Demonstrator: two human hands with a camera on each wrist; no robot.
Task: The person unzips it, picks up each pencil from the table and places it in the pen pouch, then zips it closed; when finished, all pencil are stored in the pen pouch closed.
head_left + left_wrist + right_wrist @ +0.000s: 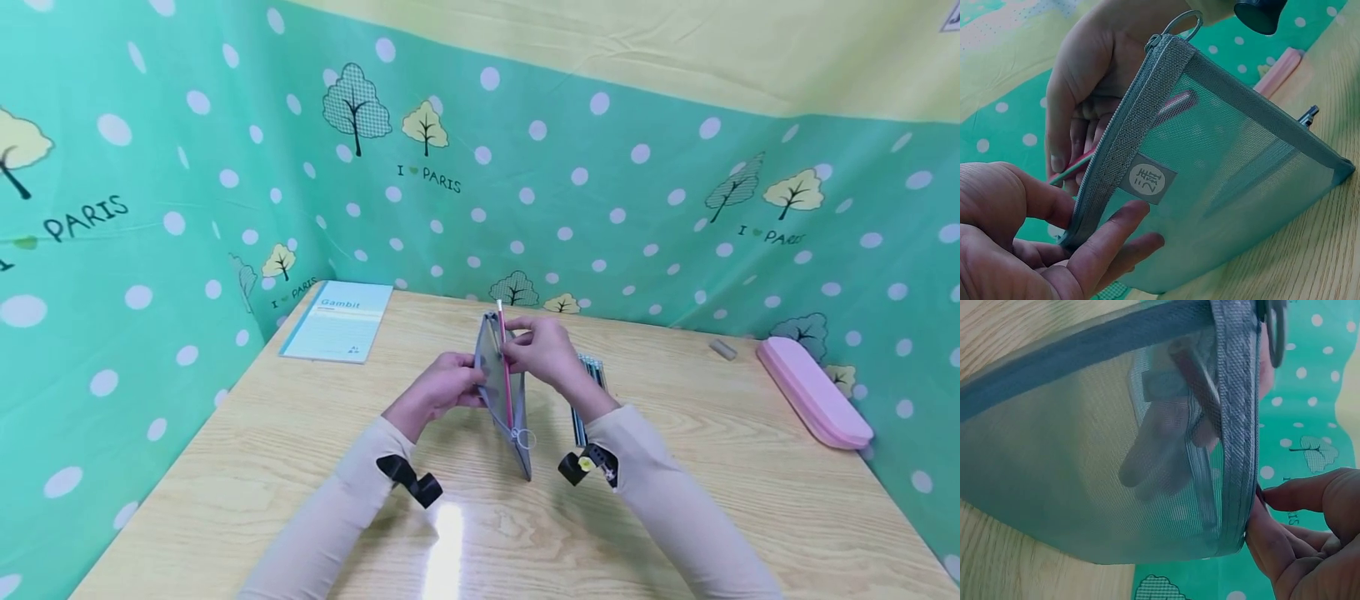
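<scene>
A grey mesh zipper pouch (491,367) stands upright over the table, its zipped edge parted. My left hand (450,379) grips it at the far end, with the thumb at the zipper edge and fingers against the mesh beside a small label (1147,179). Between thumb and fingers, my right hand (542,350) pinches a red pencil (506,379) near its white-tipped end. Much of the pencil lies within the opening, its other end showing through the mesh. A ring pull (1184,25) hangs at the pouch's near corner.
Several dark pencils (578,427) lie together under my right forearm. A pink pencil case (813,392) sits at the right edge, a small grey eraser-like block (723,349) near it. At the back left lies a pale blue notebook (337,321). Polka-dot cloth (450,217) borders the table.
</scene>
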